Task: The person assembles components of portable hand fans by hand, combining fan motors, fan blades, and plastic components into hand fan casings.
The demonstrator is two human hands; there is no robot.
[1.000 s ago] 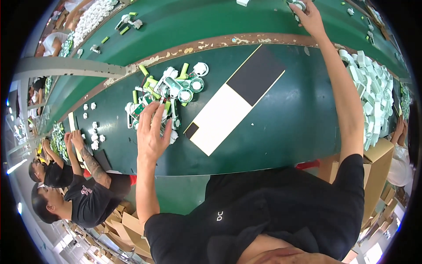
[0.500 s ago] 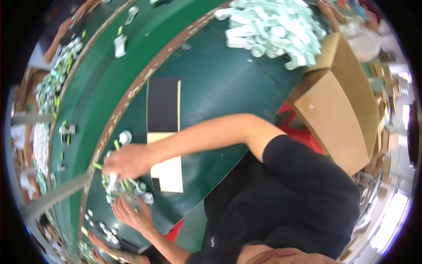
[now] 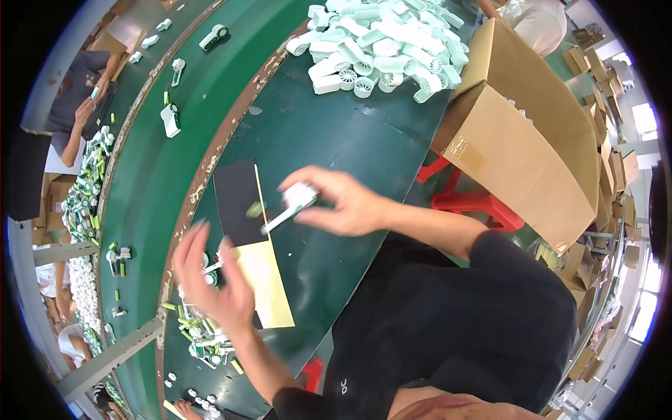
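Observation:
My right hand [image 3: 339, 203] is closed round a white fan part [image 3: 301, 196] with a rounded head and a thin, dark-edged stem, held over the green table. A smeared lime-green piece [image 3: 255, 208] shows just left of the stem, in front of a black panel [image 3: 238, 189]. To the left, my left hand [image 3: 217, 287] is raised with fingers spread, slightly blurred. White-and-green parts [image 3: 211, 278] show between its thumb and fingers, apparently on the table behind. Below that hand lies a heap of small fan parts and lime-green cylinders [image 3: 203, 336].
A big pile of pale mint fan housings [image 3: 385, 49] covers the far table end. An open cardboard box [image 3: 518, 161] stands to the right beside a red stool [image 3: 476, 203]. Beyond the chipped brown rail [image 3: 210, 157], a green conveyor [image 3: 154, 189] carries scattered parts. Other people sit across.
My right hand has left the parts heap and moved right, now with a fan part in it. My left hand has lifted off the heap, fingers spread. The whole view has shifted.

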